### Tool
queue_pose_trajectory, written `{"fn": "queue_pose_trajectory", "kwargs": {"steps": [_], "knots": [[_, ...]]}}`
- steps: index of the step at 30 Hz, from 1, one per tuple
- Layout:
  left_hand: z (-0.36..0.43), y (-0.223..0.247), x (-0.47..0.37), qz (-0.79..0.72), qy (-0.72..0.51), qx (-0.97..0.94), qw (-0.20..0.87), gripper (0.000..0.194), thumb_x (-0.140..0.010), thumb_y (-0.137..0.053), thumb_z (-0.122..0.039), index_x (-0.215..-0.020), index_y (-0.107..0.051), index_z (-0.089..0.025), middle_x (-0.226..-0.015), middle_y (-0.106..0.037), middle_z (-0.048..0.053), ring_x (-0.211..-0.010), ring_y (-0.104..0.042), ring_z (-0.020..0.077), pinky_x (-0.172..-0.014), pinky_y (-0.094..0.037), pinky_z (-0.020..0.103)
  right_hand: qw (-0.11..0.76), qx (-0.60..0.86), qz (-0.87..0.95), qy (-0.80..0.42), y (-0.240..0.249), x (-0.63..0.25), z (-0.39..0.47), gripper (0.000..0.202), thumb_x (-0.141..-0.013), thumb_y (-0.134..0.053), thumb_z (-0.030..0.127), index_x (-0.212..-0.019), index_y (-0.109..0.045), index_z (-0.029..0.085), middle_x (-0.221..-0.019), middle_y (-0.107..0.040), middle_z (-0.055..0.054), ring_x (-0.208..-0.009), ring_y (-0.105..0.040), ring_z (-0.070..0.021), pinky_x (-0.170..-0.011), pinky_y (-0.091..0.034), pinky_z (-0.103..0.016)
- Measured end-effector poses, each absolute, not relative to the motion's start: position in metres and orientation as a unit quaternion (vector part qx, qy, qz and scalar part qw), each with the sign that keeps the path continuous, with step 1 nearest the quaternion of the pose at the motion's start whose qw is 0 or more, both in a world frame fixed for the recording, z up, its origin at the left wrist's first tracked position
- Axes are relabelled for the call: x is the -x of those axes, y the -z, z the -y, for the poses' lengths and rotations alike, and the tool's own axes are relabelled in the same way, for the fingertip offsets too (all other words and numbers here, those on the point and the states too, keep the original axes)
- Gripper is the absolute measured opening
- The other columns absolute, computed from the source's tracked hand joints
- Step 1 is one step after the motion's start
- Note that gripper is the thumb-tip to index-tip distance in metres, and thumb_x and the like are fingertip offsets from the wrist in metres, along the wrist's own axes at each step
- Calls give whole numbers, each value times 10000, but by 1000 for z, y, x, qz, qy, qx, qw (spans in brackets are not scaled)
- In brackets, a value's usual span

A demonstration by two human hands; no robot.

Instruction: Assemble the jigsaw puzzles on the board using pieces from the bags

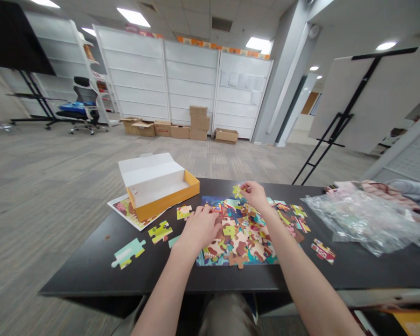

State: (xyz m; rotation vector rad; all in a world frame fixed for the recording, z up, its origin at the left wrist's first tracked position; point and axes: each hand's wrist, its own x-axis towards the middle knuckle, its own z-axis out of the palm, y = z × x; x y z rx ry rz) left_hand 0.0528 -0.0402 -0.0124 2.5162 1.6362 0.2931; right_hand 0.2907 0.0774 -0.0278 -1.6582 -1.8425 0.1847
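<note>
A heap of jigsaw puzzle pieces is spread over a blue printed sheet on the black table. At the far edge of the heap, my right hand pinches a yellow-green puzzle piece. My left hand rests on the left side of the heap with its fingers stretched out and apart. Loose pieces lie around: a pale green one, a green one and a cream one to the left. On the right is a red and yellow piece.
An open yellow box with a white lid stands at the back left, partly on a printed picture sheet. Clear plastic bags and folded fabric cover the right end. Beyond the table are shelves, cartons and a board stand.
</note>
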Motion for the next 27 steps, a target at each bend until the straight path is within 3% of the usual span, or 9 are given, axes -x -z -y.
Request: {"fn": "queue_pose_trajectory", "kwargs": {"steps": [7,11,14,19,23,27], "knots": [[38,13,-53,-543,-91,-832,65,338,-954,-504,-337,-1205,-700,-224,-1298,-624,110,-1181,-548,298,-1047,-455,445,396,615,675,-102,-12,-344,-47,201,-798,-598,288,-928,-710,182,-921,-747,-72,-766,-706,-193,-717,-529,-289],[37,13,-53,-543,-95,-832,65,316,-952,-505,-335,-1160,-717,-227,-1250,-639,113,-1158,-560,300,-1040,-455,453,299,688,656,-79,-25,-427,-12,189,-767,-598,302,-870,-724,205,-821,-765,-62,-735,-707,-214,-679,-526,-296],[36,11,-54,-544,-93,-832,67,306,-954,-500,-329,-1135,-724,-225,-1240,-643,120,-1157,-563,305,-1042,-450,458,193,734,646,-82,-19,-484,13,135,-720,-592,227,-764,-719,218,-801,-772,-60,-714,-707,-216,-658,-525,-291],[39,7,-57,-549,-81,-829,71,318,-952,-493,-304,-1151,-715,-194,-1223,-641,146,-1147,-578,323,-995,-477,461,55,758,649,-36,0,-520,28,131,-675,-631,181,-736,-737,228,-807,-774,-69,-781,-720,-248,-707,-522,-315],[42,7,-57,-550,-82,-829,63,314,-954,-477,-281,-1115,-725,-176,-1189,-639,158,-1121,-600,319,-939,-509,437,17,738,674,28,6,-501,10,153,-738,-633,249,-816,-756,201,-876,-769,-111,-836,-719,-274,-738,-518,-330],[37,10,-51,-541,-83,-834,77,301,-954,-497,-285,-1132,-713,-175,-1222,-643,152,-1147,-607,295,-1008,-475,414,53,642,765,-10,7,-465,-23,293,-809,-625,290,-1052,-752,186,-1135,-745,-133,-1054,-693,-274,-926,-510,-325]]}}
